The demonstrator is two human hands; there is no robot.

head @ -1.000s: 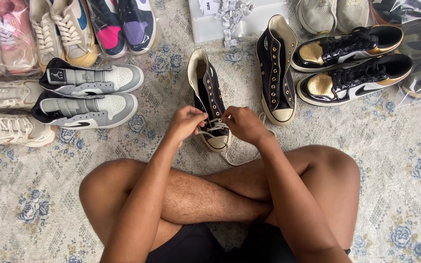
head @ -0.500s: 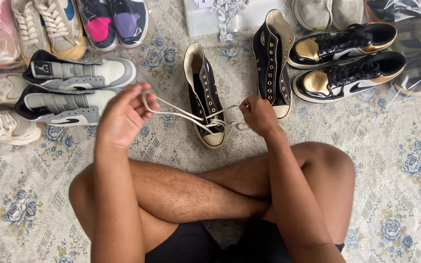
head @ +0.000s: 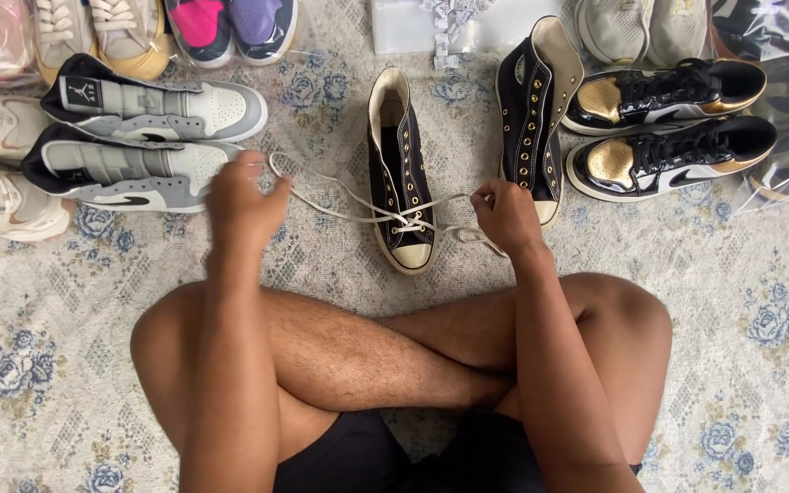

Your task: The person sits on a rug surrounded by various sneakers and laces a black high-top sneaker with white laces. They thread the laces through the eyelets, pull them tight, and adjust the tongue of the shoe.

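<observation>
White lace (head: 358,203) runs taut between our hands across the black high-top (head: 401,173), which lies on the carpet (head: 732,274) between them. Left hand (head: 241,196) and right hand (head: 504,215) each have fingers pinched together on a lace end.

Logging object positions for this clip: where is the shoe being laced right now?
In the head view, the black high-top shoe stands on the carpet at centre, between the left hand and right hand, its unlaced twin just right.

bare rug (head: 321,246) near, sneakers (head: 152,137) crowding beyond
</observation>
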